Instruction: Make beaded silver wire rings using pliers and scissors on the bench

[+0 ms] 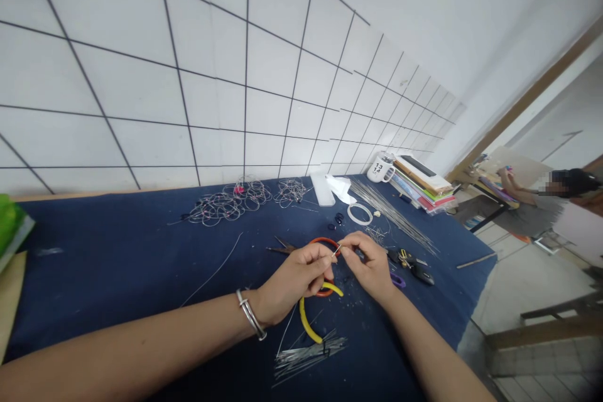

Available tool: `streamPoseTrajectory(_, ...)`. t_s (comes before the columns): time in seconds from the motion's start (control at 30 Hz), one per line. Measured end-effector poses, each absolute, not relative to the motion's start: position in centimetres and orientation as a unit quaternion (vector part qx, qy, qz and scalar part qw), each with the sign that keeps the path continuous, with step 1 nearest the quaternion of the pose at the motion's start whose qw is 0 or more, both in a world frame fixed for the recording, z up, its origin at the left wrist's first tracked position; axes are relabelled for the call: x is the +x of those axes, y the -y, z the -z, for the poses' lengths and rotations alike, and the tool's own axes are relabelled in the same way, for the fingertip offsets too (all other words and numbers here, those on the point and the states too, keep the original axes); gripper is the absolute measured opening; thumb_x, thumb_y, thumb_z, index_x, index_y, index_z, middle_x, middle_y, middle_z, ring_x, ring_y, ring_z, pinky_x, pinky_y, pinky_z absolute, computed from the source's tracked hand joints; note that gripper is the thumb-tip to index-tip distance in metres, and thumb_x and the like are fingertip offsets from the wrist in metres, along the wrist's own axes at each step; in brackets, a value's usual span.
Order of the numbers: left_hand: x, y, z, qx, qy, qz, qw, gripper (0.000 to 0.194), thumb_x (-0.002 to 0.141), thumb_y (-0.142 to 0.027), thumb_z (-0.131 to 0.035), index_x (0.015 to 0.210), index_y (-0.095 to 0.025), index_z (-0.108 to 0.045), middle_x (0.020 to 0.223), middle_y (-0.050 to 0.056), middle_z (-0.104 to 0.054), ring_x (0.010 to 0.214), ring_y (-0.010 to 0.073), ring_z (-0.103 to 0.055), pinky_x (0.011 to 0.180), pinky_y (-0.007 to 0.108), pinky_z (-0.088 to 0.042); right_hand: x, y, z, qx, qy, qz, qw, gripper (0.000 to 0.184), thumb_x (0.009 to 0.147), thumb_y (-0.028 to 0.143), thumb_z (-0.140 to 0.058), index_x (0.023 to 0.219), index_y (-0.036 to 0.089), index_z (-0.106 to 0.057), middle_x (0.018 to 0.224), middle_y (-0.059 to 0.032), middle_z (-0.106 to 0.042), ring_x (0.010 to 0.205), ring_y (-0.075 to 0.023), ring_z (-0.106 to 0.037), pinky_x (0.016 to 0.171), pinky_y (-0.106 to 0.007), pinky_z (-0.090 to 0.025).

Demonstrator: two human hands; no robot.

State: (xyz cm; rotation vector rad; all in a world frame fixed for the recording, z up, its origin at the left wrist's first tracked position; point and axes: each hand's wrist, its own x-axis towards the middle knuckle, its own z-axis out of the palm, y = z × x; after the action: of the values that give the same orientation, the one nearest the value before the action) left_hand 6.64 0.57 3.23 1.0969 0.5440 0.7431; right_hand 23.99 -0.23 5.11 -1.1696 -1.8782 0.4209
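Observation:
My left hand [309, 269] and my right hand [368, 262] meet over the middle of the table, fingers pinched. Between their fingertips runs a short thin metal wire [336, 250]. Partly hidden beneath my left hand are a tool's yellow handles [308, 321], perhaps pliers. Scissors with orange-red handles [325, 240] lie just behind the hands, dark blades [282, 246] pointing left. Close to the front, a bundle of cut wires [308, 355] rests by the yellow handles. One long curved wire [214, 269] lies left of my hands.
Coiled wire loops [226, 201] lie along the wall. Behind my right hand are a tape roll [359, 214], long straight wires [396, 213], a white mug [380, 169] and stacked books [421, 182]. Keys [409, 264] lie right. Another person [532, 207] sits at a far table.

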Motion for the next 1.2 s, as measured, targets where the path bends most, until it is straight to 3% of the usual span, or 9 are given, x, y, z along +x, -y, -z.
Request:
streamPoseTrajectory(0.2,6.8,-0.5,-3.1,0.495,-0.249,-0.344,0.758,0.026,0.079,-0.034,-0.049,0.097,-0.016,-0.049,0.062,-0.005,-0.048,0.04,0.0015,-0.032,0.042,0.016,-0.025,24.0,0.1,-5.0,-0.489,0.709,-0.261,0.437,0.012,0.078,0.03,-0.054,0.076,0.019,-0.058,0.072,-0.0014,-0.057,0.065,-0.0131,-0.051,0.062,-0.026,-0.041)
streamPoseTrajectory(0.43,6.8,-0.8,-2.5,0.496,-0.234,-0.341,0.764,0.029,0.078,-0.04,-0.05,0.074,-0.012,-0.052,0.052,-0.004,-0.043,0.04,0.0017,-0.031,0.039,0.016,-0.019,24.2,-0.4,-3.9,-0.49,0.661,-0.351,0.447,0.015,0.077,0.033,-0.056,0.074,0.018,-0.056,0.065,0.0001,-0.055,0.058,-0.0115,-0.048,0.057,-0.025,-0.04)
streamPoseTrajectory(0.57,6.9,-1.0,-1.9,0.482,-0.24,-0.342,0.771,0.029,0.076,-0.041,-0.053,0.083,-0.012,-0.053,0.065,0.0,-0.054,0.04,0.0017,-0.036,0.037,0.016,-0.02,24.5,-0.9,-3.6,-0.495,0.627,-0.359,0.483,0.015,0.076,0.033,-0.057,0.075,0.018,-0.056,0.062,0.0012,-0.052,0.055,-0.0104,-0.045,0.055,-0.024,-0.038)
streamPoseTrajectory(0.93,7.8,-0.7,-1.8,0.49,-0.286,-0.3,0.767,0.029,0.077,-0.039,-0.053,0.086,-0.012,-0.052,0.067,0.003,-0.058,0.039,0.0037,-0.044,0.034,0.015,-0.026,25.4,-1.4,-3.3,-0.477,0.626,-0.396,0.472,0.021,0.075,0.037,-0.056,0.075,0.016,-0.057,0.061,0.0007,-0.054,0.054,-0.0097,-0.046,0.053,-0.023,-0.038)
streamPoseTrajectory(1.2,5.7,2.9,-1.9,0.441,-0.338,-0.347,0.755,0.024,0.077,-0.036,-0.054,0.083,-0.013,-0.051,0.068,0.002,-0.058,0.039,0.0023,-0.041,0.034,0.013,-0.025,25.0,-0.8,-3.4,-0.449,0.684,-0.435,0.376,0.025,0.077,0.04,-0.052,0.081,0.016,-0.058,0.067,0.0003,-0.057,0.059,-0.01,-0.05,0.054,-0.022,-0.039)
